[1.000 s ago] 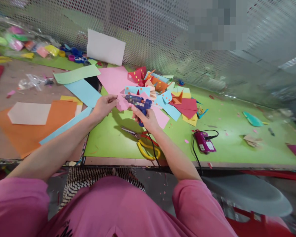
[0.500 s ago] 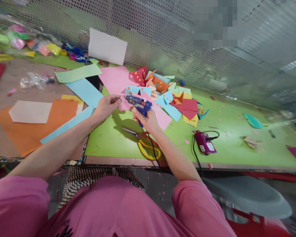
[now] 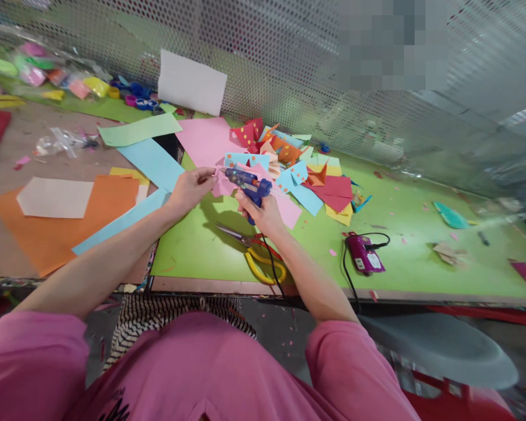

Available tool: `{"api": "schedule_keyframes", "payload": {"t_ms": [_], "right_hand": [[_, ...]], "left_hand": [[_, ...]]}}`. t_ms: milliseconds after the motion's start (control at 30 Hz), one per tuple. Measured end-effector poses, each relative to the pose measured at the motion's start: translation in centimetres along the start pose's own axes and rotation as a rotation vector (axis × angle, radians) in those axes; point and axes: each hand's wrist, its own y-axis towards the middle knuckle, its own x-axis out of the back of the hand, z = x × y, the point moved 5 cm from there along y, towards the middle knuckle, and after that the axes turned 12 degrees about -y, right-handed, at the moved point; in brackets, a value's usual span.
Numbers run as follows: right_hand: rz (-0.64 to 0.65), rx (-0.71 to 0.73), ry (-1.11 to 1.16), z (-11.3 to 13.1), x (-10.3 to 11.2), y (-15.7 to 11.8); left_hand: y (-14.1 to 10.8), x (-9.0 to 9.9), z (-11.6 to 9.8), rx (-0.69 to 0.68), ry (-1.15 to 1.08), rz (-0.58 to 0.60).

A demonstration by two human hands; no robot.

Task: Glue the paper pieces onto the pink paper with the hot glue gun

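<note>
My left hand (image 3: pixel 196 188) pinches the left edge of a small pink piece of paper (image 3: pixel 223 186) above the green table. In my right hand (image 3: pixel 263 211) is a blue hot glue gun (image 3: pixel 251 182), its fingers wrapped round the handle. The nozzle points left and sits at the pink paper, close to my left fingertips; I cannot tell whether it touches. A clear glue stick juts from the gun's rear. Below the hands lie scissors (image 3: pixel 263 275) with yellow and red handles, the gun's black cord passing over them.
Folded, dotted paper shapes (image 3: pixel 289 153) and coloured sheets pile up behind the gun. Orange paper (image 3: pixel 109 202) and blue strips (image 3: pixel 151 164) lie left. A purple box (image 3: pixel 364 254) with a plugged-in cord rests right. A white card (image 3: pixel 191 83) leans on the perforated metal screen (image 3: pixel 263 70).
Almost nothing differs. Both hands, the glue gun and the pink paper keep nearly the same place, with only a tiny shift in the view.
</note>
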Motion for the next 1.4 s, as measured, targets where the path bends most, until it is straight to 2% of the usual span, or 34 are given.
{"api": "schedule_keyframes", "payload": {"t_ms": [267,1133,1400], "right_hand": [[-0.003,-0.003,-0.027,-0.26,-0.06,0.04],[0.004,-0.018,-0.033,-0.16,-0.13,0.01],[-0.005,-0.015,-0.025,-0.15,-0.21,-0.08]], "left_hand": [[-0.17,-0.1,-0.47,-0.012,-0.001,-0.003],[0.09,-0.05,-0.03,-0.026,-0.027,0.001],[0.05,0.14,0.12,0.023,-0.026,-0.032]]}}
